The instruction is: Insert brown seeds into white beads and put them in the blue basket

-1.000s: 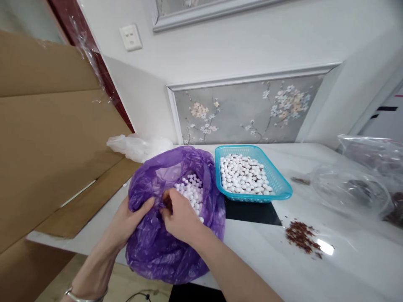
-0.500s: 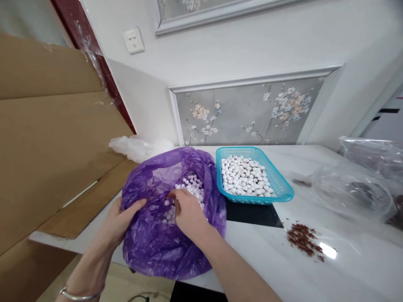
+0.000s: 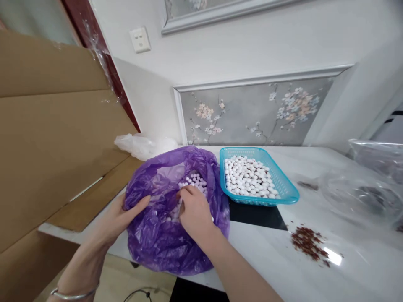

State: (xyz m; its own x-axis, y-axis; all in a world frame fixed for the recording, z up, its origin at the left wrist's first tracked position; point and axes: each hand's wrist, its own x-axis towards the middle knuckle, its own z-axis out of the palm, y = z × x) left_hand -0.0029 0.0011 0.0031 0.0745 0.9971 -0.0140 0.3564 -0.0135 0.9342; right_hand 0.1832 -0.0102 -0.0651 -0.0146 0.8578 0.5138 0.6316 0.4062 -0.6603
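Note:
A crumpled purple plastic bag [image 3: 170, 251] stands with its mouth open at the table's front edge. Inside it lie many small white balls [image 3: 197, 181]. My left hand [image 3: 121, 218] grips the bag's left rim, thumb over the inner side and the other fingers hidden behind the plastic. My right hand [image 3: 195, 212] reaches into the bag among the balls, its fingers curled together; what they pinch, if anything, is hidden. Right of the bag, a blue plastic basket [image 3: 291, 198] holds a layer of white oval pieces [image 3: 248, 178] with dark reddish bits between them.
Reddish-brown flakes [image 3: 310, 242] lie scattered on the white table [image 3: 261, 251]. Clear plastic bags [image 3: 362, 197] sit at the right. A large cardboard box [image 3: 59, 138] stands on the left, with a white plastic bag [image 3: 141, 147] by the wall. A black patch [image 3: 256, 214] shows under the basket.
My right hand has shifted slightly within the bag, its fingers turned further down among the balls. My left hand keeps its hold on the rim. The view has swung a little left.

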